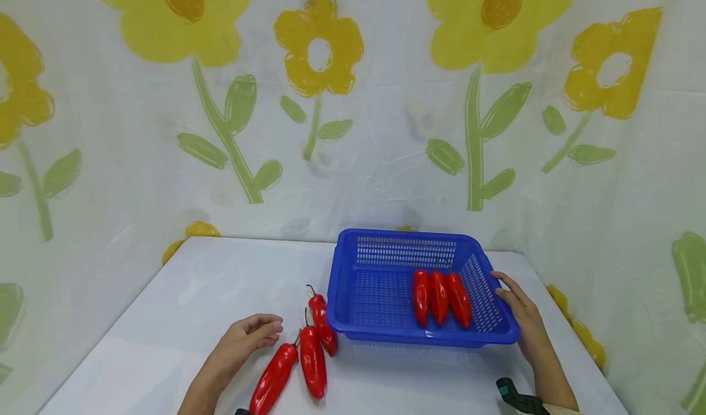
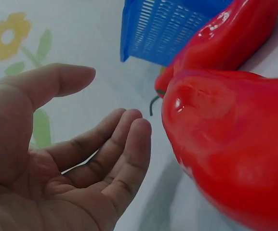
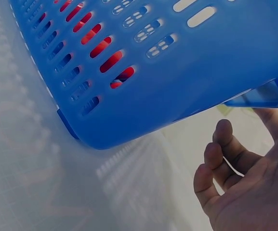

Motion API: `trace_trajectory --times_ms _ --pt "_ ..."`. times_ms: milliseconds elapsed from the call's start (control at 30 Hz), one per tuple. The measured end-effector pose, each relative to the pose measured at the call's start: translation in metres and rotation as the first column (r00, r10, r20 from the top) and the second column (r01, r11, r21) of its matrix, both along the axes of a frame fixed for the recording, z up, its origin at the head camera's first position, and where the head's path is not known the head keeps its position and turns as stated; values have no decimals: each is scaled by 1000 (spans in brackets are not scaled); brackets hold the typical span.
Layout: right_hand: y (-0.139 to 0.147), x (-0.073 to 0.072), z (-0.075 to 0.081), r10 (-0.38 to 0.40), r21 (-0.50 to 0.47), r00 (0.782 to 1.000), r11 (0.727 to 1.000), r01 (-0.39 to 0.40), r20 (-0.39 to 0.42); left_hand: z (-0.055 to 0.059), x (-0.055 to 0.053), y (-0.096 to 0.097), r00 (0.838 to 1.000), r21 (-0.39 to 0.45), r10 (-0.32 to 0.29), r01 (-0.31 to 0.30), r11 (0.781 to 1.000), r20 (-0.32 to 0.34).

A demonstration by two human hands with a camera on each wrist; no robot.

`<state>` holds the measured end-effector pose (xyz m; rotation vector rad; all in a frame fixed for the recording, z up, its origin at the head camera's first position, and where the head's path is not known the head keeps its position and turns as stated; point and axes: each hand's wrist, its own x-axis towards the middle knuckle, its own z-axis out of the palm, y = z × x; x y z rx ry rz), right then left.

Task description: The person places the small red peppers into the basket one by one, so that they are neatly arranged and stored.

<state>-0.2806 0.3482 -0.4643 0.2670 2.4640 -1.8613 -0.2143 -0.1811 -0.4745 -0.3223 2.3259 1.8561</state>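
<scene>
My left hand (image 1: 242, 341) is held with its fingers loosely bent and apart from anything, just left of three red chili peppers. These are a front pepper (image 1: 274, 375), a middle pepper (image 1: 313, 361) and a back pepper (image 1: 323, 323) by the basket. Two red peppers loom close beside the fingers in the left wrist view. At the right side, my right hand (image 1: 524, 317) holds the rim of a blue plastic basket (image 1: 380, 329) between thumb and index finger; the other fingers curl free below it. Inside the basket, three red peppers (image 1: 439, 298) lie side by side on its right.
A white table (image 1: 220, 268) carries everything. Behind and around it hangs a white cloth (image 1: 375, 176) printed with yellow flowers. A dark strap (image 1: 521, 398) is on the right wrist.
</scene>
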Motion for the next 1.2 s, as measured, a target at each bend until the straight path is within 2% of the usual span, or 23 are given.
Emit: trace_trajectory --times_ms 267,567,767,933,1200 --pt "3 -2 5 -5 32 1000 999 6 -19 -4 -2 2 998 -134 -51 54 989 30" --pt "4 -1 4 -3 16 1000 1000 3 -27 -2 1 -1 980 -141 -186 194 971 69" --pt "-1 6 -1 -15 -35 1000 999 15 5 2 6 -4 977 -240 -174 200 950 127" --pt "-3 9 -1 -22 -24 1000 999 22 6 4 11 -3 975 -286 -168 204 936 144" --pt "-5 3 2 -5 -14 1000 1000 5 -21 4 15 6 975 -410 -132 196 891 180"
